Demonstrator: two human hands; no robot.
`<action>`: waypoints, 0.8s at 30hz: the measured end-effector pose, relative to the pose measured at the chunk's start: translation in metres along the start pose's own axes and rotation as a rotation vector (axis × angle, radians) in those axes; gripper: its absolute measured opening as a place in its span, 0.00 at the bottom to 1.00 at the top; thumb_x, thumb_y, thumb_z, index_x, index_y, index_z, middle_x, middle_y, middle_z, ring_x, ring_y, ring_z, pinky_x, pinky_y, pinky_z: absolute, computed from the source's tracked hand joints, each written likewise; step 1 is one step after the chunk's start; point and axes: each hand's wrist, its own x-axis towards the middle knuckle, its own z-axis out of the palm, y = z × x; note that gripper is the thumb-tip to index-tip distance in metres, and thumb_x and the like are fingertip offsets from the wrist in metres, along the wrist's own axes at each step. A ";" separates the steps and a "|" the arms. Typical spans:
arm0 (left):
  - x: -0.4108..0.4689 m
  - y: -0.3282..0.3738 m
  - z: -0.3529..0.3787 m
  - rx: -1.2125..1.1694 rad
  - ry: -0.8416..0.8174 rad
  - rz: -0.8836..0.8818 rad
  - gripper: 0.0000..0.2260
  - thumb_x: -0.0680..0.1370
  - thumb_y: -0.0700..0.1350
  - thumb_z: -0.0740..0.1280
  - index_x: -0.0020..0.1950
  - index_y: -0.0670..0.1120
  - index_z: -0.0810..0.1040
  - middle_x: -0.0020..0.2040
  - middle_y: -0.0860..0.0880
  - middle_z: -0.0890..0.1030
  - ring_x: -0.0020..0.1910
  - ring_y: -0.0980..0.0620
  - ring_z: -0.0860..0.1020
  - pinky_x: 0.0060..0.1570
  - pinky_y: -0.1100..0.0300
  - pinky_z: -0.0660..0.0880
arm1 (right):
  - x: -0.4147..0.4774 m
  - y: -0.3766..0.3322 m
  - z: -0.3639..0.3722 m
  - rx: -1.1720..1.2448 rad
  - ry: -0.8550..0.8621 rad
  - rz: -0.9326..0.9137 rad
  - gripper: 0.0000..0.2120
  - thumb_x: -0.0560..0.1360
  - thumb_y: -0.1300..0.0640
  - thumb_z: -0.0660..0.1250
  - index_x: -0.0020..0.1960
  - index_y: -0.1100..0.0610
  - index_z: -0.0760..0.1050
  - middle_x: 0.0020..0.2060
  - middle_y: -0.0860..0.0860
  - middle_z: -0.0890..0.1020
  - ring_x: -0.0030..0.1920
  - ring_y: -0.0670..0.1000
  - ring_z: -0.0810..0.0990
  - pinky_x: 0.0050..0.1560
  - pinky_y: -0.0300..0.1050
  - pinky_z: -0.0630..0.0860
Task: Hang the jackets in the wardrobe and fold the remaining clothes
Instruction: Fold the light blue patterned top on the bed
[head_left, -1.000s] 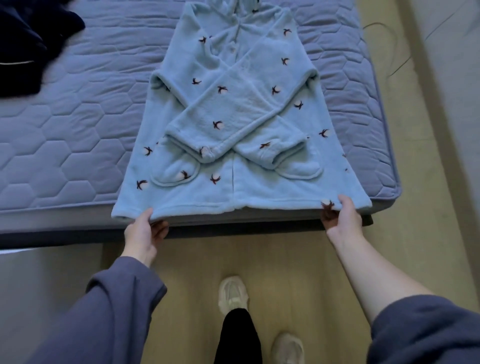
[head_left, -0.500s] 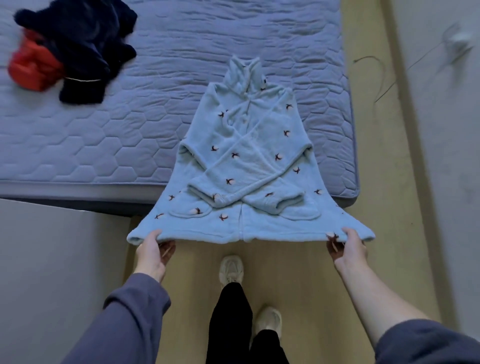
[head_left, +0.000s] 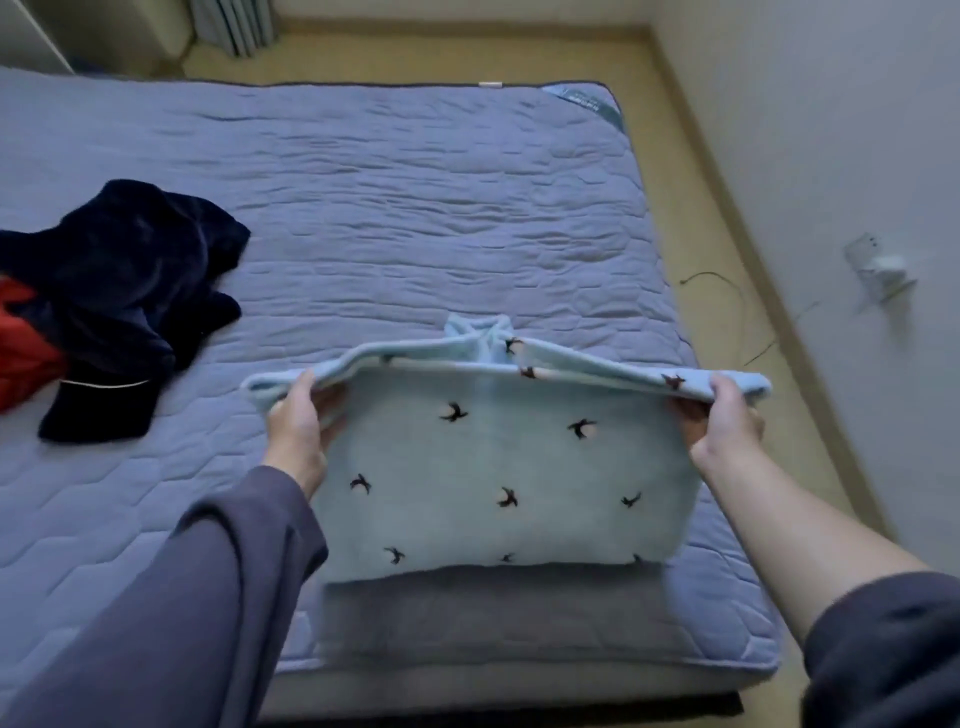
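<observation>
A quilted bed (head_left: 415, 208) fills the room. On its near end lies a light blue robe (head_left: 488, 467), its hem lifted. The left hand (head_left: 298, 421) and right hand (head_left: 727, 415) each grip a hem corner. Dark clothes (head_left: 124, 291) and a red garment (head_left: 21, 343) lie at the left.

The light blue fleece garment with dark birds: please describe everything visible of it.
The light blue fleece garment looks soft and thick, with small dark bird motifs scattered over it. It lies at the near edge of the quilted mattress, bent double: its near half is lifted, the left hand and right hand gripping the top edge at its corners. A bunched collar or hood shows behind.
</observation>
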 end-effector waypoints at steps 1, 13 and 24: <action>0.021 0.006 0.020 0.073 -0.048 0.069 0.10 0.82 0.49 0.58 0.61 0.49 0.72 0.53 0.51 0.77 0.54 0.51 0.75 0.48 0.56 0.73 | 0.012 0.003 0.022 -0.042 -0.108 -0.040 0.03 0.79 0.59 0.61 0.52 0.56 0.72 0.49 0.54 0.79 0.43 0.51 0.81 0.37 0.46 0.81; 0.064 -0.184 0.020 1.855 -0.619 0.768 0.47 0.60 0.70 0.63 0.74 0.48 0.63 0.75 0.42 0.64 0.71 0.36 0.66 0.57 0.30 0.68 | 0.026 0.211 -0.018 -2.202 -0.690 -0.684 0.52 0.71 0.40 0.68 0.77 0.49 0.32 0.74 0.53 0.32 0.76 0.63 0.40 0.69 0.73 0.47; 0.077 -0.231 0.006 2.062 -0.595 0.792 0.35 0.61 0.34 0.68 0.69 0.42 0.67 0.66 0.33 0.73 0.60 0.30 0.74 0.45 0.29 0.71 | 0.054 0.230 -0.034 -2.313 -0.697 -0.747 0.36 0.78 0.65 0.52 0.77 0.44 0.39 0.77 0.59 0.51 0.73 0.61 0.59 0.67 0.56 0.62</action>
